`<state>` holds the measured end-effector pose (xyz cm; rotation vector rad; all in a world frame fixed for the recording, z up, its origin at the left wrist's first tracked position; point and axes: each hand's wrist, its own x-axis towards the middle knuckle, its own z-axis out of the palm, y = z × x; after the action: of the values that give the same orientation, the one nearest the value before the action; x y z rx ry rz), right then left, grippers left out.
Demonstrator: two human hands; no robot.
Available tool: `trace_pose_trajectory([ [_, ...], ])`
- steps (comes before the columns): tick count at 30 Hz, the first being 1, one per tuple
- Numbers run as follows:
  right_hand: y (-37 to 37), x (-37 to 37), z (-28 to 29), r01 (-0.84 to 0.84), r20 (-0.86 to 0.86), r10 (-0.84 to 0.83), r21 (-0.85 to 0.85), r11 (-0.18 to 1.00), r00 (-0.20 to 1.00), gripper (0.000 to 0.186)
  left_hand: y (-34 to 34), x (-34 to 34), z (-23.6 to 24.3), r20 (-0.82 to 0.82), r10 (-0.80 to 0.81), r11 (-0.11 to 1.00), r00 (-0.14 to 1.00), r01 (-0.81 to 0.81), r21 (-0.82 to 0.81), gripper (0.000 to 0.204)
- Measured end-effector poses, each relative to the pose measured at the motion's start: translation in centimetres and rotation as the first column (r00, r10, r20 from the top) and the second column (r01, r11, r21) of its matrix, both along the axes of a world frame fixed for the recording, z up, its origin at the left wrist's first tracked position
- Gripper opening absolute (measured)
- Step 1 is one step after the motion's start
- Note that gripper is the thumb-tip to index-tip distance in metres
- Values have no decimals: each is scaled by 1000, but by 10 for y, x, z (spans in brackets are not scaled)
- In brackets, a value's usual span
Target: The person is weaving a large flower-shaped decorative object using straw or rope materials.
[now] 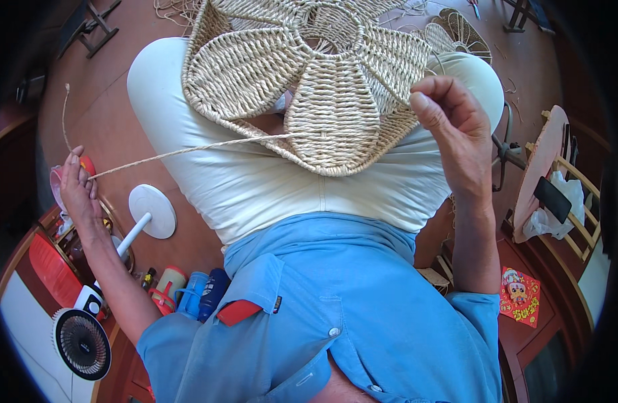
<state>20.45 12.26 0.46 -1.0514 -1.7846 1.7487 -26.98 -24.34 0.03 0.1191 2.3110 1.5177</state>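
A flower-shaped woven straw piece (329, 101) with petals round a central ring lies on my lap. A pale twisted cord (201, 146) runs from the lower middle petal to my left hand (82, 185), whose fingers are closed on it out at the left, with a loose end rising above. My right hand (454, 124) is at the right edge of the weaving, thumb and curled fingers pinched together; what they hold, if anything, is too small to make out, though a thin strand shows just above them.
Behind lie more woven pieces (460, 37) and loose cord. At left are a white round-based stand (152, 211), a fan (80, 342), a red seat (54, 269) and several bottles (195, 295). At right, a chair (584, 201) holds a phone (552, 199) and plastic bag.
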Motion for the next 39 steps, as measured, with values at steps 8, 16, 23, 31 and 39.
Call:
trace_pose_trajectory([
  [8, -26, -11, 0, -52, 114, 39, 120, 991, 993, 10, -4, -28, -16, -44, 35, 994, 998, -39, -103, 29],
  [16, -63, -51, -11, -230, 156, 170, 596, 769, 973, 13, 3, -14, -12, -4, 86, 989, 996, -85, -117, 31],
  [23, -76, -80, -22, -204, 209, 87, 645, 736, 974, 24, 22, -27, 20, -103, 32, 995, 994, -41, -88, 35],
  [31, -78, -78, -25, -194, 213, 73, 626, 755, 974, 24, 139, 191, 70, -295, -760, 636, 580, 569, -521, 52],
  [39, -76, -70, -33, -154, 80, 133, 628, 763, 988, 14, 160, 257, 2, -211, -776, 630, 594, 734, -253, 31],
])
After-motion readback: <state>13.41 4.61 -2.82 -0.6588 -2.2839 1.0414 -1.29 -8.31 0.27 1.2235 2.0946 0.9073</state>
